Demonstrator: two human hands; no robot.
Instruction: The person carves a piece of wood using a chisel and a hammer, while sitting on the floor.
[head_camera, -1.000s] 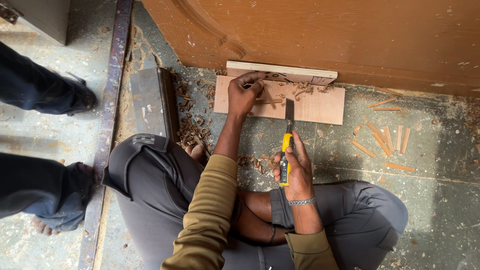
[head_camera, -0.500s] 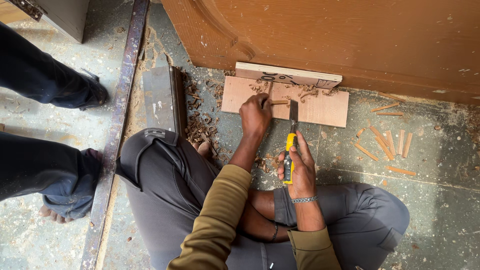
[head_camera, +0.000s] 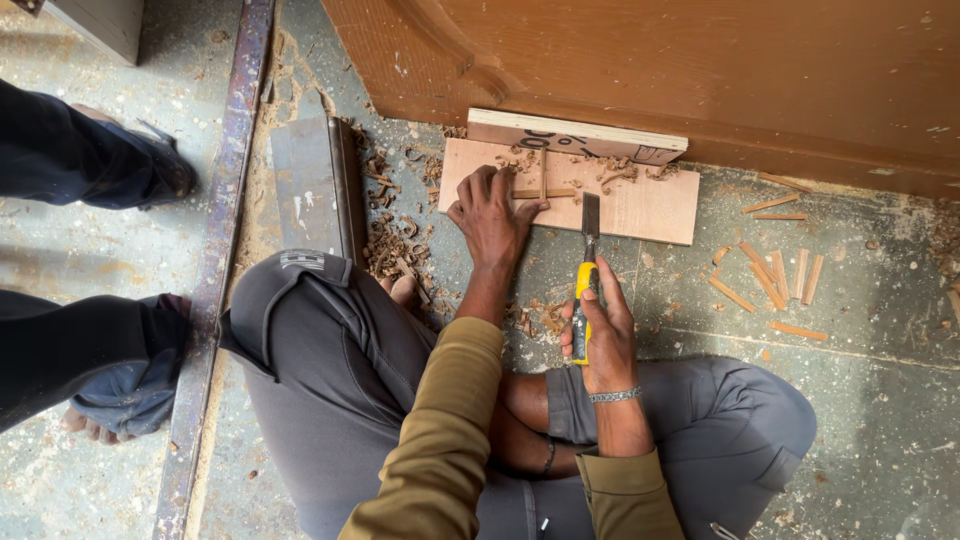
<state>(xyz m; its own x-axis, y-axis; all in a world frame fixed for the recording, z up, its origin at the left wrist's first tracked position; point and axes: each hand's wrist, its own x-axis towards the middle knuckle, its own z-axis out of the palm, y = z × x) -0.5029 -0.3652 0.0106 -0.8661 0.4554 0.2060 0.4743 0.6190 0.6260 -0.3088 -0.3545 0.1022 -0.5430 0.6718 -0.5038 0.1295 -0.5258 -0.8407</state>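
The person sits cross-legged on a rough, speckled concrete floor, in grey trousers and olive sleeves. The left hand lies spread and flat on a pale, smooth plywood board, fingertips pinning a thin wooden strip that lies across the board's upper left part; a second slim stick crosses it upright. The right hand is wrapped closed around the yellow-and-black handle of a chisel, whose flat dark steel blade points away from the body and rests with its tip on the board's near edge, just right of the left hand. A beaded bracelet circles the right wrist. Behind the board, a thicker rectangular wood block lies against the base of a large glossy brown wooden door panel with curved moulding. Curly wood shavings heap to the left of the board and scatter over it. To the right, short straight wood slivers lie loose on the floor. A grey metal plate and a long rusty steel bar lie at the left, beside another person's dark-trousered legs.
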